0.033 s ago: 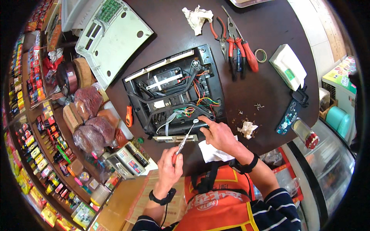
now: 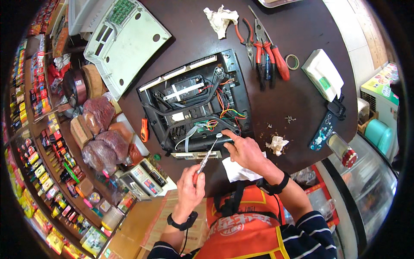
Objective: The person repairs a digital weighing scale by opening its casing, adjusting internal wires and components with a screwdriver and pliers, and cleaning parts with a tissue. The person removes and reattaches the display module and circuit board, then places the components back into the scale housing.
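Black device (image 2: 200,145) on counter (image 2: 185,26): grips tool (image 2: 208,157) in left hand (image 2: 191,186), tip near white spot (image 2: 219,135); with right hand (image 2: 248,152), spreads thumb and index apart.

I'm standing in what looks like a small shop. Shelves (image 2: 32,140) run down the left side, packed with rows of bright little packets (image 2: 41,172), and a keypad machine (image 2: 146,183) sits near bulging plastic bags (image 2: 98,114) of goods. A clear-fronted case (image 2: 366,190) stands on the right. The dark table (image 2: 194,26) doubles as a repair spot, bearing pliers (image 2: 259,56) and an opened black device (image 2: 196,108).
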{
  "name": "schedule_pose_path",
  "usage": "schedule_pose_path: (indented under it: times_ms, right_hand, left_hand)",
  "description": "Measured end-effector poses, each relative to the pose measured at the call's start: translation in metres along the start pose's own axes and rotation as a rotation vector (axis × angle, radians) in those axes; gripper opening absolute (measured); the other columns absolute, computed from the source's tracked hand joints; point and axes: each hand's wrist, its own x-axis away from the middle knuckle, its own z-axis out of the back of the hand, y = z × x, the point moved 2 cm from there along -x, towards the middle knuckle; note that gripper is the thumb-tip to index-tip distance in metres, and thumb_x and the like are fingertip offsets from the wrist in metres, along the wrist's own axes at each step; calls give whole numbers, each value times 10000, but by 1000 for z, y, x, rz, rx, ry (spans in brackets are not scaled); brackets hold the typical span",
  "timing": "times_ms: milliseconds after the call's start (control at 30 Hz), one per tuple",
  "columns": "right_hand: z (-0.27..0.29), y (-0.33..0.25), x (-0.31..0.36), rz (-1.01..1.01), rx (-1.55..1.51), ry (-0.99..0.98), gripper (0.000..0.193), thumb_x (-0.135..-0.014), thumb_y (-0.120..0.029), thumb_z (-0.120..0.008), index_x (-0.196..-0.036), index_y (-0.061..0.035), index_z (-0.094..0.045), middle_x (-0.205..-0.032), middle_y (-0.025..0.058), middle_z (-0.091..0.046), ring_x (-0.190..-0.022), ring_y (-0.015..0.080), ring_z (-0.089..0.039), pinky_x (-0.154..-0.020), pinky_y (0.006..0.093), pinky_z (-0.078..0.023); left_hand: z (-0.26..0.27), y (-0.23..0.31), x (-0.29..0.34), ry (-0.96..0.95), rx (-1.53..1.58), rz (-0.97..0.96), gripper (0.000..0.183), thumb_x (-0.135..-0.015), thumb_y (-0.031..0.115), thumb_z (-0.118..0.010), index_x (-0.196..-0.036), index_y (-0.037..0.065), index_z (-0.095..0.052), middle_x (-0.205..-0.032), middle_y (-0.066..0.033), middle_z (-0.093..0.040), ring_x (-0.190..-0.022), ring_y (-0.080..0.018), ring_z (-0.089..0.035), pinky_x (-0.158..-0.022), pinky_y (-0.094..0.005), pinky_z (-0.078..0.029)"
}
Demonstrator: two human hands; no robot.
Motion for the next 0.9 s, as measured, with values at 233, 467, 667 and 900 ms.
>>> schedule_pose_path:
  times_ms: [233,467,667,900]
  right_hand:
    - [-5,5,0,100,62,69,445,-1094,-213,-661,-1522,-110,-602,-630,105,-711,-688,369,-769,-691,513,-586]
    - [-6,7,-2,33,57,54,450,-1063,-240,-688,-1495,-130,-625,-815,255,-745,-773,498,-737,-726,612,-578]
    - [-7,10,-1,65,86,86,413,-1087,-207,-685,-1486,-122,-621,-635,134,-707,-663,358,-766,-682,496,-586]
    - [-10,7,-2,18,76,113,456,-1076,-194,-695,-1516,-110,-608,-660,145,-722,-685,364,-773,-700,497,-589]
  left_hand:
    - [-13,-16,9,101,478,319,270,-1159,200,-645,-1306,-25,-665,-817,21,-596,-711,-51,-527,-621,-247,-453]
    - [-20,-12,8,131,628,445,271,-1175,206,-622,-1322,-22,-636,-791,15,-588,-648,-50,-516,-567,-231,-434]
    - [-11,-11,8,127,245,166,235,-1124,139,-698,-1306,-8,-677,-824,5,-598,-702,-95,-527,-645,-295,-492]
    - [-8,-7,2,37,7,-30,245,-1074,105,-743,-1295,6,-705,-999,-81,-709,-784,-167,-634,-741,-318,-549]
